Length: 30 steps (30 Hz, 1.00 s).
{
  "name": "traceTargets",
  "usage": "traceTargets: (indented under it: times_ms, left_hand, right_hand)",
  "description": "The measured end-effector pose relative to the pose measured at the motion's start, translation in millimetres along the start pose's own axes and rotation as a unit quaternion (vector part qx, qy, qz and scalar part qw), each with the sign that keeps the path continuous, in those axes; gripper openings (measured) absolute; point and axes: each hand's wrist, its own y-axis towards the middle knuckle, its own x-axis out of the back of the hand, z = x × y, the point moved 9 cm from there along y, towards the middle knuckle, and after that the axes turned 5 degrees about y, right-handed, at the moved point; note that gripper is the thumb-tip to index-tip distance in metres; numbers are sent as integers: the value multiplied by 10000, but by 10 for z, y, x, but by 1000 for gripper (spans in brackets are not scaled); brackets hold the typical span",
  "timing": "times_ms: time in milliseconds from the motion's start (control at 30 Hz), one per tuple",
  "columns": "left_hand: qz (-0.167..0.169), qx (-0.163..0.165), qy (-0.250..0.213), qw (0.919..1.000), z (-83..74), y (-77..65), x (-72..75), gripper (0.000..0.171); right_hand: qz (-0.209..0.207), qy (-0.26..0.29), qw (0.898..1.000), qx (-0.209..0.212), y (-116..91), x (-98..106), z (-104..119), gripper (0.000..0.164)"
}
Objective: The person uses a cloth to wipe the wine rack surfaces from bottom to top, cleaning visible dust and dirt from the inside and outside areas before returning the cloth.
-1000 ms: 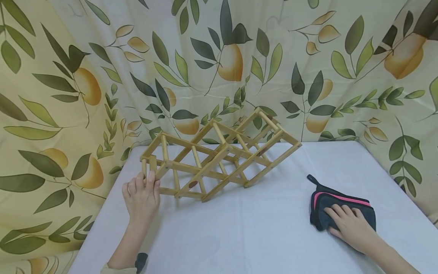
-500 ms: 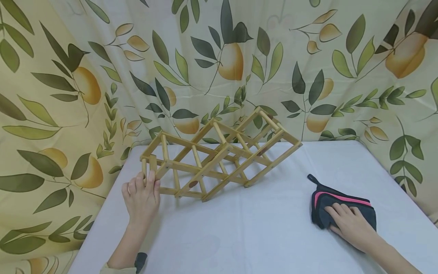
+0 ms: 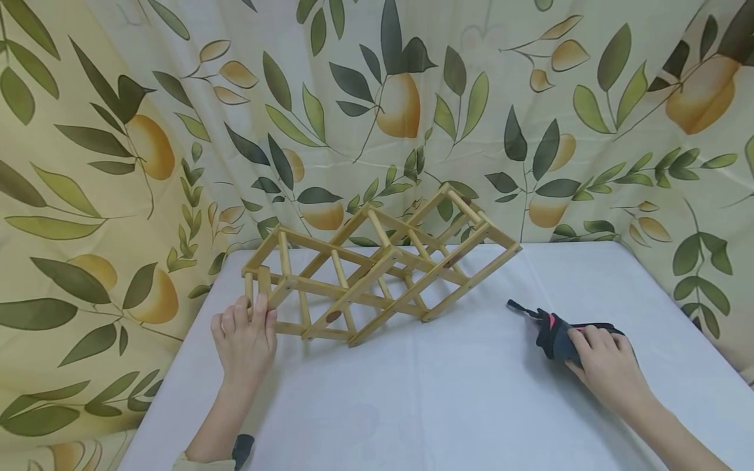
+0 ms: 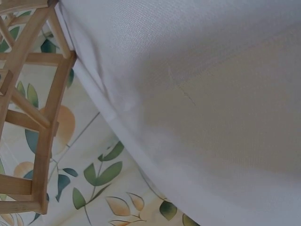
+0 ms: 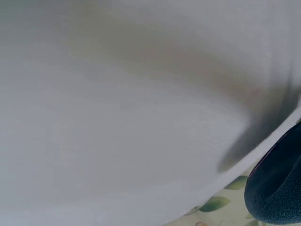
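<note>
A folding wine rack of light wood (image 3: 360, 296), with crossed slats and round rods, stands tilted on the white-covered table in the head view. My left hand (image 3: 244, 337) holds its near left end, fingers over the end bars. Part of the wooden frame (image 4: 43, 155) shows at the left of the left wrist view. On the right, my right hand (image 3: 609, 366) grips a dark cloth pouch (image 3: 567, 341) with pink trim and a black loop. The pouch is bunched under the fingers, its shadow on the cloth below. Its dark fabric (image 5: 277, 202) fills the right wrist view's lower right corner.
A white cloth (image 3: 412, 405) covers the table. Behind and to the left hangs a curtain (image 3: 389, 163) printed with leaves and fruit, close behind the wine rack. A small dark object (image 3: 243, 450) shows beside the left wrist.
My right hand has gathered up the pouch, which lay flat under the fingers and is now folded and turned, its loop shifted left. The left hand and wine rack stay in place.
</note>
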Motion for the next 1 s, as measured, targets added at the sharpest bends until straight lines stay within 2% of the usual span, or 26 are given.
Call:
traceTargets:
  times_ms: [100,200,600,767,1000]
  left_hand:
    - [14,4,-11,10000,-4,-3,-6,35]
    - [51,4,-23,10000,-6,-7,-16,35]
    - [148,20,-56,9999,-9,-13,-40,34]
    - [259,47,-101,9996,1,-25,-47,34]
    - [234,54,-103,9997,15,-28,-48,34]
  right_hand:
    - [-474,-59,9988,136,102,91,17,68]
    - [-696,-130,9973,178,187,151,19,66]
    - [-457,-108,9986,-251,450,252,-49,74]
    - [-624,-125,9971,-410,553,316,-86,73]
    - [-1112,33,9909,-754,699,445,-115,69]
